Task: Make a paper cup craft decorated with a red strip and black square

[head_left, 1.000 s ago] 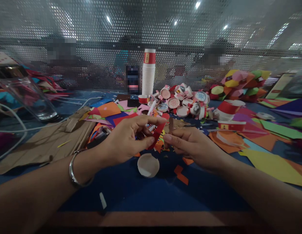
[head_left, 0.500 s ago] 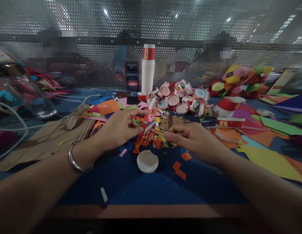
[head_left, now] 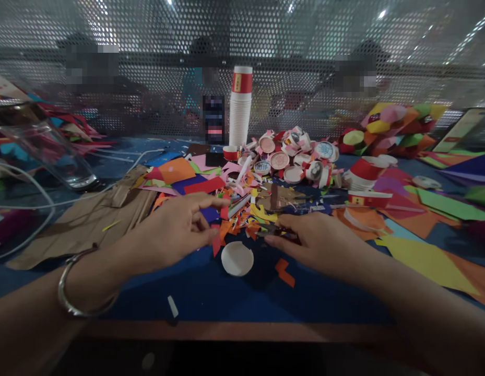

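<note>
A left hand is hovering at ten o'clock from the white disc, fingers parting beside red paper; at two, a right hand is gripping scissors. A cup stack is standing at twelve, yellow paper lying at three.

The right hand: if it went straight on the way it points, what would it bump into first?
Probably the orange paper scraps, just past the tip of the dark tool in the right hand; depth is hard to judge.
</note>
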The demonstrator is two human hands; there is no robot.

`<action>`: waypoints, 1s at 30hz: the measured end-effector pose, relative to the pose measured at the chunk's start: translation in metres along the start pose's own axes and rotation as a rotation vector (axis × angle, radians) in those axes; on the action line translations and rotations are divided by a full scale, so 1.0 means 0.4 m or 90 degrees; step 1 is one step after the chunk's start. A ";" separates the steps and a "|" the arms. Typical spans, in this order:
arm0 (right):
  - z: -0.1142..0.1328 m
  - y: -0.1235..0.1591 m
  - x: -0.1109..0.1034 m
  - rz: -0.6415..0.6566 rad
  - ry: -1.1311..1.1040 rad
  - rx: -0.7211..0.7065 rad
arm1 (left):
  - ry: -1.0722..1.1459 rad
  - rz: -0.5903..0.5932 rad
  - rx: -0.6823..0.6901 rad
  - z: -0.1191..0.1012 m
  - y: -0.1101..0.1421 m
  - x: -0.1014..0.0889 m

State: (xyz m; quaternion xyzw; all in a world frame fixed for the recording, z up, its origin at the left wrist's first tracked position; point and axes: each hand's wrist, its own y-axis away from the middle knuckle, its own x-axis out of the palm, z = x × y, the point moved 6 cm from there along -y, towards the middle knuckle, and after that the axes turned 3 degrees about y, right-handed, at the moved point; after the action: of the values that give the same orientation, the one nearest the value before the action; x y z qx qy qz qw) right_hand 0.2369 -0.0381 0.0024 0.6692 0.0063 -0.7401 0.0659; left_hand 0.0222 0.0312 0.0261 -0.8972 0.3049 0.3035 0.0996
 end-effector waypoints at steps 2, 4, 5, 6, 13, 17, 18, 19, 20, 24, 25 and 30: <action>0.005 0.009 0.002 0.008 0.024 -0.016 | -0.023 0.009 -0.013 0.021 0.023 0.009; 0.013 0.019 0.004 0.008 0.045 -0.027 | -0.038 0.000 -0.017 0.041 0.040 0.018; 0.018 0.024 0.005 0.007 0.053 -0.033 | -0.043 0.000 -0.015 0.049 0.046 0.025; 0.023 0.030 0.008 0.006 0.063 -0.035 | -0.050 0.001 -0.012 0.055 0.049 0.030; 0.040 0.057 0.026 -0.051 0.115 -0.057 | -0.122 -0.023 0.026 0.055 0.050 0.031; 0.049 0.065 0.030 -0.095 0.131 -0.074 | -0.150 -0.104 0.073 0.015 0.041 -0.011; 0.052 0.067 0.029 -0.103 0.132 -0.074 | -0.134 -0.122 0.084 0.001 0.037 -0.021; 0.054 0.069 0.029 -0.108 0.130 -0.075 | -0.110 -0.145 0.092 -0.013 0.032 -0.032; 0.056 0.070 0.028 -0.112 0.129 -0.077 | -0.081 -0.168 0.098 -0.025 0.026 -0.042; 0.059 0.075 0.022 -0.127 0.123 -0.090 | 0.063 -0.206 0.111 -0.055 -0.008 -0.045; 0.057 0.076 0.021 -0.133 0.124 -0.091 | 0.106 -0.206 0.116 -0.056 -0.017 -0.039; 0.048 0.082 0.025 -0.142 0.131 -0.092 | 0.249 -0.188 0.071 -0.019 -0.041 -0.002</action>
State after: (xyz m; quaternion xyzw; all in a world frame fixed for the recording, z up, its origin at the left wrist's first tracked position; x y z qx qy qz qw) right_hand 0.2205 -0.0735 -0.0031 0.7302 0.1405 -0.6680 0.0299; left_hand 0.0353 0.0420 0.0325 -0.9668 0.2004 0.0890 0.1315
